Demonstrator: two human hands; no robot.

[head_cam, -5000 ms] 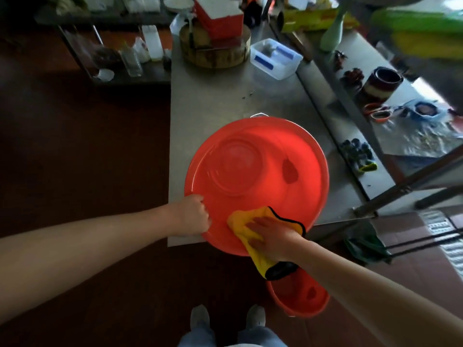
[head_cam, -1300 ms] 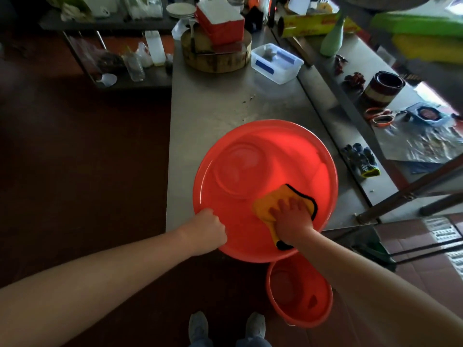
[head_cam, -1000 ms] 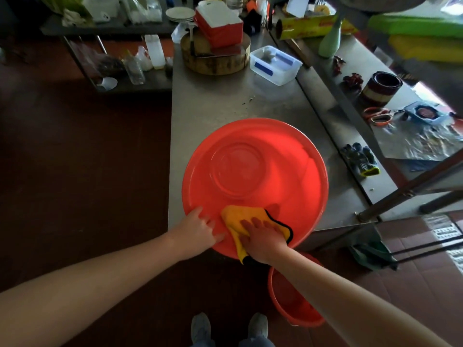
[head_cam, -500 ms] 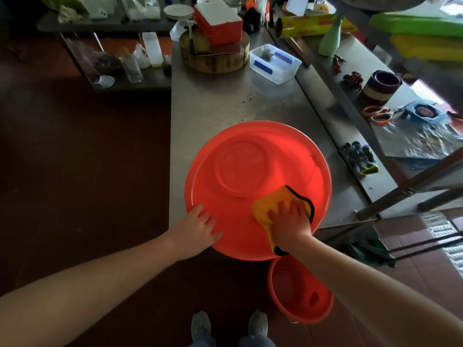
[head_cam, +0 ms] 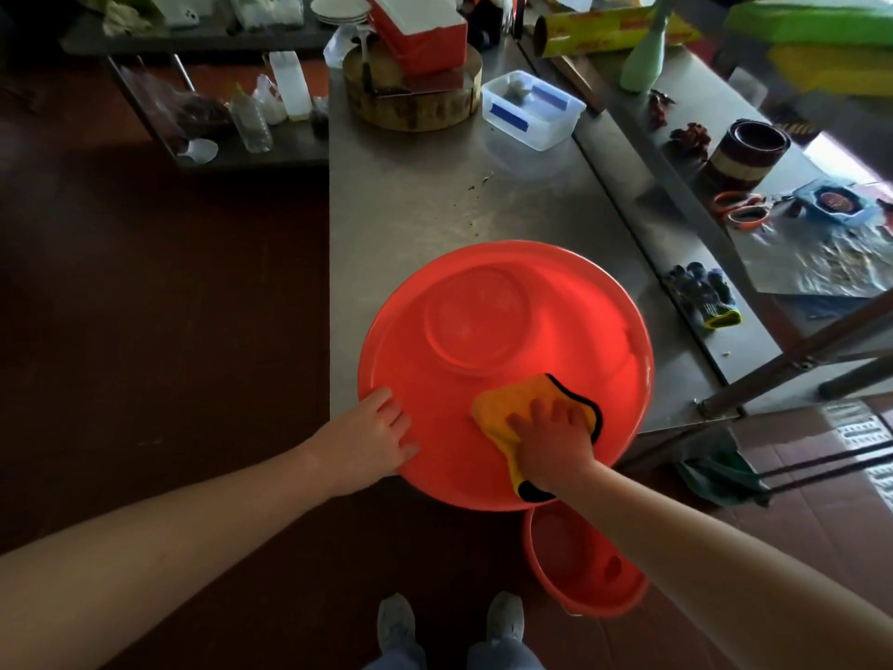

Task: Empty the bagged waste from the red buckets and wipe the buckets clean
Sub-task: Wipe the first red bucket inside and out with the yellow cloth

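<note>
**Wiping inside the large bucket on the bench**

The large red bucket (head_cam: 570, 302) sits at the near end of the steel bench (head_cam: 410, 195), its mouth facing up, and its near rim hangs out past the bench edge. The round base shows inside it, toward the far left.

The right hand (head_cam: 553, 440) reaches into the bucket and presses a yellow cloth (head_cam: 512, 398) with a black border against the near inner wall. Its fingers lie spread and flat on the cloth rather than closed around it. One end of the cloth trails back under the wrist toward the near rim.

The left hand (head_cam: 369, 442) rests on the bucket's near-left rim, fingers released and fanned out over the red plastic, gripping nothing.

A smaller red bucket (head_cam: 604, 609) stands on the dark floor just below the large one, near and to the right, partly covered by the right forearm.

Farther along the bench stand a round wooden block (head_cam: 415, 106) with a red-and-white box (head_cam: 418, 29) on top, and a clear plastic tub (head_cam: 531, 108) to its right. A pair of dark gloves (head_cam: 703, 295) lies on the lower ledge to the right of the bucket.
</note>
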